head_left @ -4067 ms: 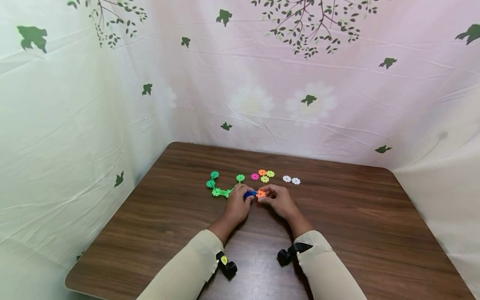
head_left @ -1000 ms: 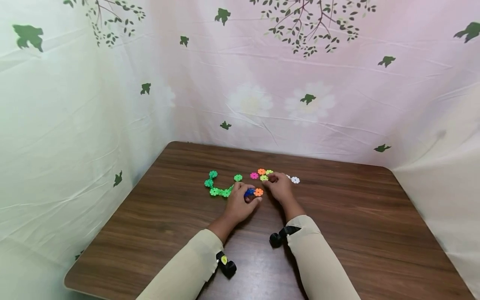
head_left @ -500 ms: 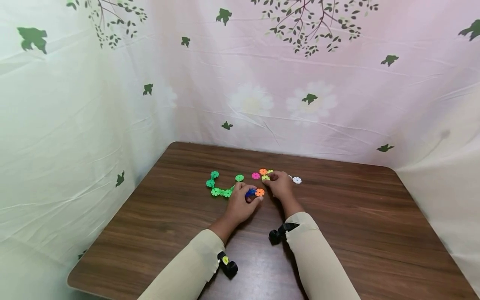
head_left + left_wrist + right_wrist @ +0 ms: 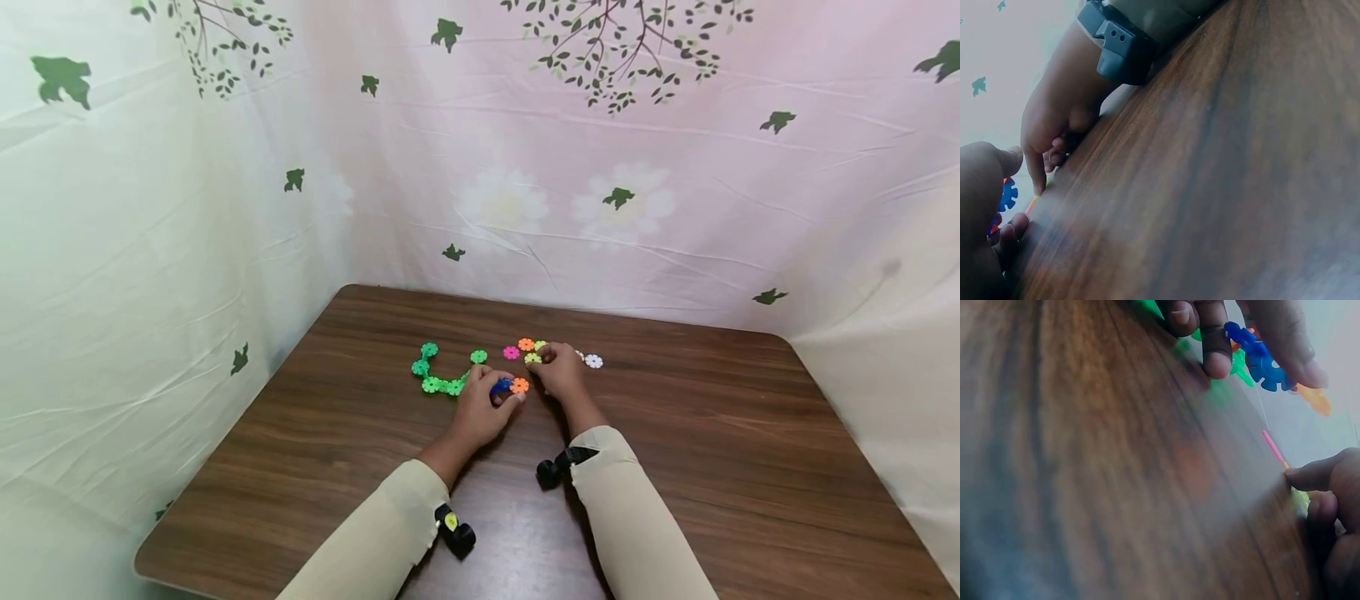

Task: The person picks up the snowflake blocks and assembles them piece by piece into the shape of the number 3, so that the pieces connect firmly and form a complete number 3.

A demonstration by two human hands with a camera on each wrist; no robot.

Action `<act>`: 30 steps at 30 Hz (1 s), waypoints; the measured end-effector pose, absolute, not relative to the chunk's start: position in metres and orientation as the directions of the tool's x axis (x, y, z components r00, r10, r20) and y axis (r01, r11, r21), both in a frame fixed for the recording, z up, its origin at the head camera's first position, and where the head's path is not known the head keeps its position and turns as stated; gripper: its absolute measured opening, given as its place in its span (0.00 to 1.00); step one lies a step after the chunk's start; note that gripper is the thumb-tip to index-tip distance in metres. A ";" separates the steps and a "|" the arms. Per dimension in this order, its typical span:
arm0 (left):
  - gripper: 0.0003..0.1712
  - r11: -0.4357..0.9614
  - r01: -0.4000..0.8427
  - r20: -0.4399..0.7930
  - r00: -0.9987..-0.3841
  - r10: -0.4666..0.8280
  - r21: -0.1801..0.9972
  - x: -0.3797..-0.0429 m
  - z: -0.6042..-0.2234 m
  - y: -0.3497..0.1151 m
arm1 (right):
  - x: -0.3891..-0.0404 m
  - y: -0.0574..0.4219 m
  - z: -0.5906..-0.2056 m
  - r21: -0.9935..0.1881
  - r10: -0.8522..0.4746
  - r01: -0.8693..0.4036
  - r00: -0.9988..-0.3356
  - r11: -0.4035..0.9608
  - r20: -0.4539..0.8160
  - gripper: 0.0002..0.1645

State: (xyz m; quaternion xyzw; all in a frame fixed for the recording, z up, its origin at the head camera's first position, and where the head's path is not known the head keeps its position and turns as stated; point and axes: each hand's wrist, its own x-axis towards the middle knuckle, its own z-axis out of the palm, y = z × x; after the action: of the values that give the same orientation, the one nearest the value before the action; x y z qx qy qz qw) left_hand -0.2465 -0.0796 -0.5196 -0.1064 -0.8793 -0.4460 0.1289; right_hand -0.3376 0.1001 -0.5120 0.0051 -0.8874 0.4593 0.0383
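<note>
My left hand (image 4: 478, 407) holds a joined bit of notched plastic discs, a blue disc (image 4: 501, 386) with an orange disc (image 4: 520, 386) at its right end. The left wrist view shows part of the blue disc (image 4: 1007, 195) by the thumb. My right hand (image 4: 562, 375) reaches ahead, a fingertip touching the near yellow disc (image 4: 532, 359) on the table. Behind the left fingers runs a curved chain of green discs (image 4: 431, 384), partly hidden; I cannot tell whether it joins the blue disc.
Loose beside the right fingers lie a pink disc (image 4: 511, 353), another orange disc (image 4: 527, 344) and a second yellow disc (image 4: 540, 345). White discs (image 4: 594, 361) lie right of that hand, one partly covered. The brown wooden table (image 4: 337, 467) meets patterned cloth at its back and sides.
Since the oldest frame my right hand has left the orange end of the held discs and moved forward to the loose yellow ones. The near yellow disc has lately slid slightly toward me. The left hand stays put.
</note>
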 end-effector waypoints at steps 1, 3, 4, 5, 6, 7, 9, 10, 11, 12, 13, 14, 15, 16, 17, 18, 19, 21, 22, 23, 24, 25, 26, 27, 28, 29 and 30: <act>0.18 0.579 0.301 0.320 -0.945 0.072 0.757 -0.246 -0.520 -0.079 | -0.336 0.101 -0.513 -0.824 0.021 -0.052 -0.997 0.565 0.078 0.15; 0.18 0.581 0.300 0.317 -0.945 0.075 0.757 -0.246 -0.520 -0.078 | -0.333 0.104 -0.514 -0.844 0.014 -0.072 -0.996 0.531 0.094 0.14; 0.17 0.581 0.302 0.319 -0.945 0.076 0.756 -0.246 -0.521 -0.077 | -0.332 0.105 -0.514 -0.853 0.008 -0.085 -0.995 0.515 0.104 0.14; 0.17 0.581 0.303 0.320 -0.944 0.077 0.756 -0.245 -0.520 -0.076 | -0.331 0.106 -0.515 -0.861 0.002 -0.098 -0.994 0.500 0.114 0.14; 0.16 0.581 0.305 0.321 -0.944 0.078 0.755 -0.245 -0.520 -0.076 | -0.330 0.108 -0.516 -0.865 -0.007 -0.109 -0.993 0.489 0.121 0.14; 0.16 0.583 0.306 0.324 -0.943 0.076 0.753 -0.245 -0.520 -0.075 | -0.329 0.109 -0.517 -0.864 -0.014 -0.122 -0.991 0.488 0.133 0.13; 0.15 0.585 0.307 0.329 -0.942 0.073 0.751 -0.245 -0.520 -0.074 | -0.328 0.111 -0.519 -0.866 -0.027 -0.145 -0.988 0.479 0.151 0.13; 0.15 0.585 0.306 0.329 -0.942 0.071 0.751 -0.245 -0.520 -0.073 | -0.327 0.112 -0.519 -0.865 -0.033 -0.157 -0.986 0.476 0.161 0.12; 0.15 0.585 0.304 0.327 -0.942 0.069 0.752 -0.245 -0.519 -0.073 | -0.326 0.113 -0.520 -0.865 -0.037 -0.165 -0.985 0.473 0.167 0.12; 0.15 0.587 0.302 0.326 -0.943 0.068 0.751 -0.245 -0.519 -0.073 | -0.326 0.113 -0.521 -0.866 -0.042 -0.175 -0.983 0.469 0.176 0.12; 0.15 0.587 0.300 0.324 -0.944 0.067 0.752 -0.244 -0.519 -0.073 | -0.325 0.114 -0.521 -0.865 -0.047 -0.184 -0.982 0.467 0.183 0.11; 0.15 0.588 0.299 0.323 -0.944 0.068 0.752 -0.244 -0.520 -0.073 | -0.324 0.114 -0.522 -0.866 -0.054 -0.192 -0.981 0.461 0.189 0.11; 0.14 0.589 0.300 0.324 -0.944 0.068 0.750 -0.244 -0.520 -0.073 | -0.323 0.115 -0.523 -0.862 -0.062 -0.204 -0.978 0.463 0.198 0.10; 0.14 0.590 0.302 0.327 -0.942 0.068 0.748 -0.244 -0.520 -0.073 | -0.322 0.115 -0.523 -0.861 -0.072 -0.214 -0.976 0.461 0.204 0.10; 0.14 0.593 0.306 0.333 -0.941 0.067 0.745 -0.244 -0.521 -0.073 | -0.321 0.116 -0.523 -0.860 -0.082 -0.221 -0.975 0.461 0.207 0.09; 0.14 0.594 0.311 0.340 -0.938 0.067 0.742 -0.245 -0.521 -0.073 | -0.320 0.117 -0.523 -0.859 -0.093 -0.232 -0.973 0.457 0.213 0.09; 0.13 0.595 0.315 0.346 -0.936 0.066 0.740 -0.245 -0.521 -0.073 | -0.319 0.117 -0.524 -0.860 -0.104 -0.239 -0.971 0.450 0.216 0.08; 0.14 0.596 0.325 0.359 -0.931 0.066 0.734 -0.245 -0.521 -0.074 | -0.316 0.119 -0.523 -0.864 -0.123 -0.252 -0.968 0.436 0.220 0.07; 0.14 0.596 0.328 0.362 -0.930 0.066 0.733 -0.245 -0.521 -0.074 | -0.314 0.119 -0.523 -0.867 -0.134 -0.256 -0.966 0.427 0.220 0.06; 0.14 0.595 0.328 0.363 -0.930 0.066 0.734 -0.245 -0.521 -0.074 | -0.313 0.120 -0.522 -0.869 -0.143 -0.262 -0.965 0.420 0.222 0.05; 0.15 0.595 0.329 0.363 -0.929 0.066 0.733 -0.245 -0.522 -0.075 | -0.311 0.121 -0.522 -0.872 -0.152 -0.266 -0.963 0.412 0.222 0.05; 0.15 0.596 0.329 0.362 -0.930 0.067 0.733 -0.245 -0.522 -0.075 | -0.309 0.121 -0.522 -0.873 -0.163 -0.268 -0.962 0.408 0.219 0.05; 0.16 0.596 0.328 0.361 -0.930 0.068 0.733 -0.245 -0.522 -0.075 | -0.308 0.122 -0.522 -0.875 -0.174 -0.268 -0.961 0.403 0.215 0.06; 0.16 0.594 0.327 0.360 -0.931 0.067 0.735 -0.245 -0.522 -0.075 | -0.307 0.122 -0.522 -0.877 -0.184 -0.270 -0.960 0.398 0.212 0.06; 0.15 0.596 0.324 0.358 -0.931 0.065 0.735 -0.245 -0.523 -0.076 | -0.306 0.123 -0.523 -0.877 -0.194 -0.271 -0.959 0.396 0.208 0.07; 0.15 0.596 0.321 0.356 -0.932 0.062 0.736 -0.245 -0.523 -0.076 | -0.304 0.123 -0.523 -0.880 -0.201 -0.269 -0.958 0.392 0.204 0.08; 0.15 0.595 0.318 0.354 -0.933 0.060 0.738 -0.245 -0.523 -0.076 | -0.303 0.123 -0.523 -0.882 -0.209 -0.269 -0.957 0.388 0.200 0.08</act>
State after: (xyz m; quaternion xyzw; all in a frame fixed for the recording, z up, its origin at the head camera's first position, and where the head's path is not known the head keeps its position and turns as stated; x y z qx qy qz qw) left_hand -0.2453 -0.0761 -0.5230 -0.1071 -0.8809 -0.4368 0.1478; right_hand -0.3030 0.1226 -0.5230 0.1438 -0.8325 0.5343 0.0281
